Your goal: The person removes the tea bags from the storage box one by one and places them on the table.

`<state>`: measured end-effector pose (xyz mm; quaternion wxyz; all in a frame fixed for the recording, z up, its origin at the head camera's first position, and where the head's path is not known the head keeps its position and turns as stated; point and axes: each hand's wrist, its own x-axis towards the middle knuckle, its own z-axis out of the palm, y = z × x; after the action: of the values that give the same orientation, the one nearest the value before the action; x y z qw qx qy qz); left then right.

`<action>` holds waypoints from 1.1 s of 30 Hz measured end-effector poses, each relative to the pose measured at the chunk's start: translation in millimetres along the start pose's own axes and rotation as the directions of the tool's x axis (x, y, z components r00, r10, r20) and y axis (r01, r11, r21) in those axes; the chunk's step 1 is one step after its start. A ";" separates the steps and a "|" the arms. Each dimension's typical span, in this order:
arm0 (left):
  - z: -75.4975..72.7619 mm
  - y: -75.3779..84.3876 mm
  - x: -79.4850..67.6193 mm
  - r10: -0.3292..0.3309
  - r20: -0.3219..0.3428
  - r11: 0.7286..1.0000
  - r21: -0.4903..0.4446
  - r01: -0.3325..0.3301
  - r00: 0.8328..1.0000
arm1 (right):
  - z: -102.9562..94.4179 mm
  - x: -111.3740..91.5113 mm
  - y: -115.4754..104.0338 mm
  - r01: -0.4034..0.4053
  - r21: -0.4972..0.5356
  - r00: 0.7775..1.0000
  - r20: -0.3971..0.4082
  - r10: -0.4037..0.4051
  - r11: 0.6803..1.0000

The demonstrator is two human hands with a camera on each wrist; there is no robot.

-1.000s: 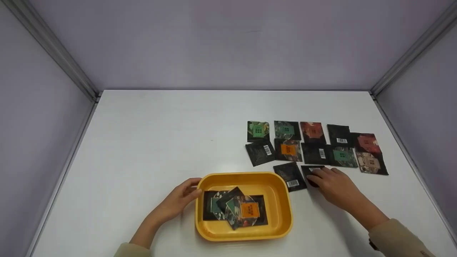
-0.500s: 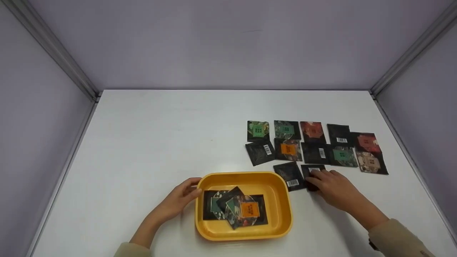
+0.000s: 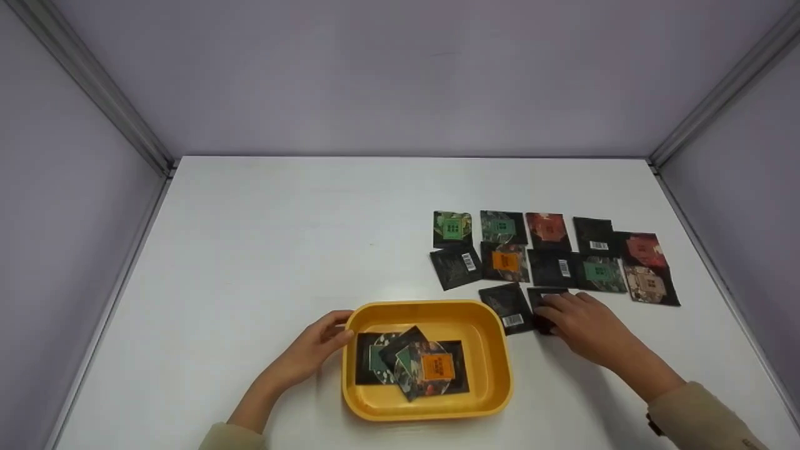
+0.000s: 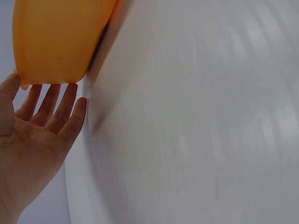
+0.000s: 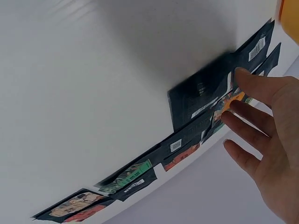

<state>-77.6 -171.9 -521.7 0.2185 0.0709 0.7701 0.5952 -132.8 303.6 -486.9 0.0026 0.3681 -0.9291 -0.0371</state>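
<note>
My left hand (image 3: 314, 350) is at the left end of a yellow plastic tray (image 3: 431, 412), its fingertips against the outer wall (image 4: 51, 60) and the thumb at the rim. Inside the tray lie several overlapping dark printed sachets (image 3: 437, 367), one with an orange label. To the right, my right hand (image 3: 584, 325) is over a black sachet (image 3: 539, 297) on the table, covering part of it. In the right wrist view the thumb tip is at one end of this sachet (image 5: 201, 91), while the fingers (image 5: 247, 128) lie spread and loosely bent.
Beside it is another black sachet (image 3: 509, 309) with a barcode, close to the tray's right corner. Farther back, several sachets lie in rough rows, including a green one (image 3: 452, 229), an orange-labelled one (image 3: 505, 262) and a red one (image 3: 642, 250). Walls (image 3: 400, 81) enclose the white table (image 3: 250, 250).
My right hand has shifted only slightly at the black sachet, now covering its barcode. The left hand and the tray stay in place.
</note>
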 end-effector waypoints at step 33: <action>0.2 -0.3 0.1 -0.012 -0.013 1.000 0.017 0.012 1.000 | -66.1 56.5 -101.0 0.490 -0.178 0.837 -0.180 -0.517 0.854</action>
<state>-77.5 -171.8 -522.0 0.2166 0.0642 0.7770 0.5875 -102.9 187.2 -429.4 0.1190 0.6005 -0.7890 -0.0530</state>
